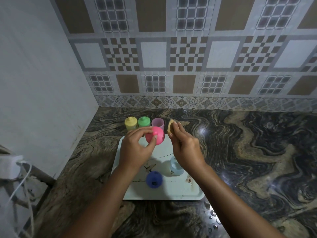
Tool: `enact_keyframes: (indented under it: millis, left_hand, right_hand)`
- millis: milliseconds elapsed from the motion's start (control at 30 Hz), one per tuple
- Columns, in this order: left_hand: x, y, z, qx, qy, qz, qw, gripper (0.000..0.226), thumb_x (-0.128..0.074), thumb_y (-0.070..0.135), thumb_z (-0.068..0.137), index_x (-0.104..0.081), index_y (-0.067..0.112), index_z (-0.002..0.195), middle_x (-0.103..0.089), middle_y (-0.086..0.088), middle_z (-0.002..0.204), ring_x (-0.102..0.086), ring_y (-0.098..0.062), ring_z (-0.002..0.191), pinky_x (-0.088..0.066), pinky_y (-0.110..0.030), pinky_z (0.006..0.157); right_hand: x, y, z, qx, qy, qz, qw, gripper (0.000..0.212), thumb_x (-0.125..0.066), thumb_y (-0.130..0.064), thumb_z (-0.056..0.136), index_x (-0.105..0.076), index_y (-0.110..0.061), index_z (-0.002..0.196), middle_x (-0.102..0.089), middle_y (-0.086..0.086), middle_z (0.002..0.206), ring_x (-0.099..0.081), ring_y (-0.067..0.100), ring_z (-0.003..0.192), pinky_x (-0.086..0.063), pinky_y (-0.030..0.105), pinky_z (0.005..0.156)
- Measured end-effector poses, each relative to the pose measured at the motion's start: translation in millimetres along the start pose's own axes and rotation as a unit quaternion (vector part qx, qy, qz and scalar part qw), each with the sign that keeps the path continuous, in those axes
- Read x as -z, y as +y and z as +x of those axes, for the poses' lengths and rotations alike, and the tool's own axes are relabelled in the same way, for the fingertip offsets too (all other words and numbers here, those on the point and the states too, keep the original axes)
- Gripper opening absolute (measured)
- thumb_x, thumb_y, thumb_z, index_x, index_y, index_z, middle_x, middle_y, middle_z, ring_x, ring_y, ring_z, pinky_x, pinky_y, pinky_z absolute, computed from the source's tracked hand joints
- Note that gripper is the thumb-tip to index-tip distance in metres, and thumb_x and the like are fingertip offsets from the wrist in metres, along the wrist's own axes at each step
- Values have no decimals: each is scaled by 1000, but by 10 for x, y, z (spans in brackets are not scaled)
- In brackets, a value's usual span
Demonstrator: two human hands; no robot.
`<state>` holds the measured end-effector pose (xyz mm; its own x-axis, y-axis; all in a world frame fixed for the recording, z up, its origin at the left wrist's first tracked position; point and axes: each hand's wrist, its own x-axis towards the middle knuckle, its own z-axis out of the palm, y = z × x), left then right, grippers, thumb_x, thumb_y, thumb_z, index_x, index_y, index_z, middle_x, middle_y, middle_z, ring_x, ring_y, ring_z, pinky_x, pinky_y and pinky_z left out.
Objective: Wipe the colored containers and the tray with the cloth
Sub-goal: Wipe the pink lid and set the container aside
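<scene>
head view: left hand (135, 148) grips tilted pink plastic lidded container (155, 135) above white tray (164, 191); right hand (186, 148) pinches small tan cloth (170, 128).

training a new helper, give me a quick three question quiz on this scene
1. True or false: the left hand holds the pink container.
2. The cloth is held by: A the left hand, B the right hand.
3. How many containers stand on the counter behind the tray?
Key: 1 true; 2 B; 3 three: the yellow container, the green container, the purple container.
</scene>
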<state>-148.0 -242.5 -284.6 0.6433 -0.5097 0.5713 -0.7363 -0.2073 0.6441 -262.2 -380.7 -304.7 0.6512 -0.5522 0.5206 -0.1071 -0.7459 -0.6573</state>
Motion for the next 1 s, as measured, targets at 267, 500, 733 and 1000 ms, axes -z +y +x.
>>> enact_keyframes:
  millis: [267,500,733,1000]
  left_hand:
    - [-519,-440,490,100,-44,8,994,15,-74,26,81,-76,25,95,-74,10,96,-67,-12,83,-57,-35,73]
    - [-918,-719,806,128,-51,39,990,15,-75,18,81,-78,13,95,-71,-4,99,-68,-19,89,-55,-30,78]
    - [-1164,-981,903,153,-60,57,985,16,-72,20,84,-77,9,95,-72,-10,94,-67,-25,88,-53,-34,79]
    - [-1291,-1128,926,165,-77,67,981,17,-71,27,85,-77,14,93,-73,-5,86,-67,-22,81,-53,-32,71]
  right_hand:
    - [-343,445,476,-22,-48,-57,997,36,-55,-10,100,-58,2,134,-61,31,131,-57,46,124,-55,53,92]
    - [-537,600,774,-85,-29,-46,995,33,-53,-11,101,-61,4,130,-64,30,125,-63,47,113,-54,51,93]
    - [-709,763,901,-97,-23,-51,994,30,-57,-9,98,-64,5,124,-69,27,115,-68,44,100,-55,44,81]
    - [-769,824,892,-131,-12,-30,991,33,-60,-12,98,-64,3,127,-68,23,124,-67,38,110,-47,32,91]
